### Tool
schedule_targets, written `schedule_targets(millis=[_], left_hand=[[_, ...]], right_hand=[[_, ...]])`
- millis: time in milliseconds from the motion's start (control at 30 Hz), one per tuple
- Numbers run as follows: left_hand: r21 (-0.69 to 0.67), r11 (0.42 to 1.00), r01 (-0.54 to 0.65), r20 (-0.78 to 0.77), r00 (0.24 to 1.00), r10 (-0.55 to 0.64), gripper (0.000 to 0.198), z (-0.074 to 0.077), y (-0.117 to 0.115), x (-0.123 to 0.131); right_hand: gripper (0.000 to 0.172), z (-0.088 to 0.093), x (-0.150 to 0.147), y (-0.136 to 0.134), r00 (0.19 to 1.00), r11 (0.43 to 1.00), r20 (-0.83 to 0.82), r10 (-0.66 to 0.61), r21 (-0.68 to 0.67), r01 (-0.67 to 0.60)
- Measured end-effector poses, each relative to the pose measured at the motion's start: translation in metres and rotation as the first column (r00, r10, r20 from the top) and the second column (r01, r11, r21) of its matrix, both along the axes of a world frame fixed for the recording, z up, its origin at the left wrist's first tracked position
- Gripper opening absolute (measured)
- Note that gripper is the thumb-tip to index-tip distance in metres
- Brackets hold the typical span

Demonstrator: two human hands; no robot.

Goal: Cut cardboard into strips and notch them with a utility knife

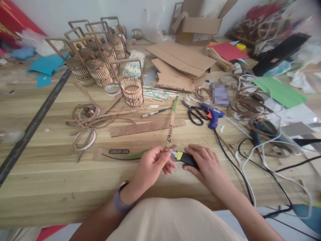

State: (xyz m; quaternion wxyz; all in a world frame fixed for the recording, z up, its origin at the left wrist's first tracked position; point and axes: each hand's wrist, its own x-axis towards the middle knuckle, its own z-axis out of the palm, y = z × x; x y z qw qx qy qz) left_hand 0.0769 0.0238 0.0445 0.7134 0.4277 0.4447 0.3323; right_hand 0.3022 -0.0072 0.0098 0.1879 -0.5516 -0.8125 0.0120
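Note:
My left hand pinches the lower end of a narrow printed cardboard strip, which slants up and away over the table. My right hand is closed around the black and yellow handle of a utility knife, its thumb on the near side and its fingers on the far side. The metal front of the knife points left, close to my left fingertips. Under and beside my left hand lies a flat cardboard piece with a green print and a dark label. A plain brown cardboard strip lies just beyond.
A blue glue gun and black-handled scissors lie to the right, among tangled cables. A small stick basket stands in the middle, with several lidded ones behind. Tape rolls are at left, cardboard sheets at the back.

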Motion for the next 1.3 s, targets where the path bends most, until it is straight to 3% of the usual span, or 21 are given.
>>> schedule_targets(millis=[100, 167, 300, 467, 700, 1067, 1300], left_hand=[[0.007, 1.000, -0.015, -0.022, 1.000, 0.015, 0.048, 0.001, 0.000, -0.001], [0.047, 0.999, -0.024, -0.065, 0.997, 0.027, 0.046, 0.001, 0.000, -0.002], [0.181, 0.983, 0.003, -0.184, 0.982, 0.031, 0.036, -0.001, -0.002, -0.005], [0.321, 0.945, 0.055, -0.292, 0.956, 0.043, 0.030, 0.000, -0.003, -0.008], [0.394, 0.915, 0.086, -0.358, 0.931, 0.067, 0.030, 0.008, -0.004, -0.008], [0.529, 0.838, 0.134, -0.427, 0.895, 0.126, 0.029, 0.005, -0.005, -0.007], [0.562, 0.810, 0.169, -0.410, 0.907, 0.095, 0.023, 0.005, -0.005, -0.009]], right_hand=[[0.026, -0.004, 0.001, -0.002, 1.000, 1.000, 0.017, 0.022, 0.015, -0.023], [0.026, 0.004, -0.001, 0.000, 0.999, 0.997, -0.006, 0.052, 0.061, -0.052], [0.041, 0.031, -0.009, 0.006, 0.993, 0.988, -0.033, 0.111, 0.111, -0.106], [0.054, 0.051, -0.021, 0.010, 0.975, 0.977, 0.106, 0.194, 0.071, -0.202], [0.050, 0.059, -0.021, 0.020, 0.947, 0.964, 0.220, 0.236, 0.072, -0.257], [0.048, 0.074, -0.022, 0.027, 0.883, 0.948, 0.393, 0.256, 0.077, -0.310], [0.043, 0.071, -0.021, 0.030, 0.883, 0.933, 0.325, 0.339, 0.004, -0.360]])
